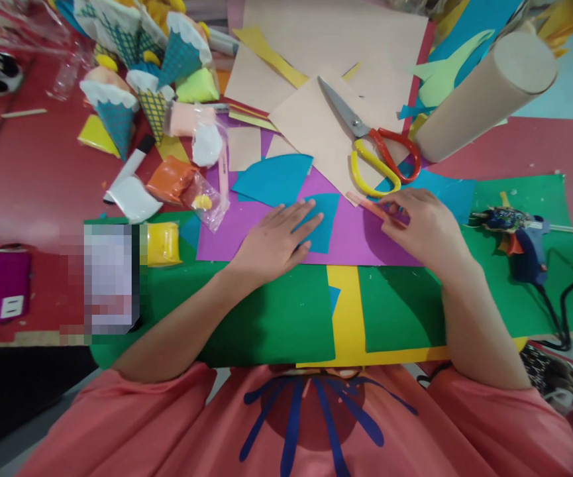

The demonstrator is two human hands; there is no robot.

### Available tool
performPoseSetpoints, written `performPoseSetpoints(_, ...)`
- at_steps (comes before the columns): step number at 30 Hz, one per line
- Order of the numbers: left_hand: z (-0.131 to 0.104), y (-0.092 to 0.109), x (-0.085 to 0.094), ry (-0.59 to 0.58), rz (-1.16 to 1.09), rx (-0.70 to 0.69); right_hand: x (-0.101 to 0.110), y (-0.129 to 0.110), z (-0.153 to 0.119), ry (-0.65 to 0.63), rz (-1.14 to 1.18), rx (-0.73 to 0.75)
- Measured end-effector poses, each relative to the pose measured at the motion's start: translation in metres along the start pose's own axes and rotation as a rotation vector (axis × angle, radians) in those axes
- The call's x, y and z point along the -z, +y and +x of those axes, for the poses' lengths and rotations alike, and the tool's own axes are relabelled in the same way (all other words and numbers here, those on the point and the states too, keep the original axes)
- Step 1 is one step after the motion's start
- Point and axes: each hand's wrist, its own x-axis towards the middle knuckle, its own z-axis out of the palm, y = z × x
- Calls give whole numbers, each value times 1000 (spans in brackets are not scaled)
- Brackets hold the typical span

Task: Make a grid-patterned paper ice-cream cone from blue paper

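My left hand [277, 237] lies flat, fingers spread, pressing on a small blue paper wedge [326, 225] that rests on a purple sheet [350, 235]. My right hand [422, 225] is closed around a thin pink stick-like item [365, 203], a pen or pencil, whose tip points left toward the wedge. A larger blue fan-shaped paper piece [275, 179] lies just beyond my left hand. Red-and-yellow-handled scissors [370, 142] rest on a beige sheet [311, 126] above my right hand.
A green sheet [266, 311] and yellow strip [348, 318] lie under my arms. A blue glue gun [519, 235] with its cord sits right. A cardboard tube [485, 96] lies at upper right. Paper cones [117, 109], clay packets [177, 182] and a yellow tape roll [163, 244] crowd the left.
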Motion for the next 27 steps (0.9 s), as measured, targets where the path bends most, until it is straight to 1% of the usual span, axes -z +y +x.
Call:
performPoseSetpoints(2,-1,1,1,29,27,53,-1,-1,0,38,-32,10)
performPoseSetpoints(4,-2,5,4,36,72,62,-7,-3,1,39,-29,43)
performPoseSetpoints(7,-4,15,5,61,117,-31,-14,-4,3,51,1,52)
performPoseSetpoints(9,-5,20,4,66,96,-120,-14,-3,4,98,23,24)
performPoseSetpoints(11,-5,22,1,66,82,-167,-11,-4,3,135,66,1)
performPoseSetpoints(12,-5,22,0,62,85,-170,-10,-4,3,133,96,-1)
performPoseSetpoints(14,-4,21,-3,39,95,-163,-8,-5,2,88,142,5)
performPoseSetpoints(17,-3,17,-5,-24,79,-186,-11,-8,2,27,144,-10)
performPoseSetpoints(20,-3,14,-4,-61,58,-224,-15,-7,2,61,132,-12)
performPoseSetpoints(23,-2,12,-4,-48,43,-235,-19,-5,2,75,125,28)
performPoseSetpoints(27,-1,12,-5,-26,21,-230,-21,-3,1,19,57,26)
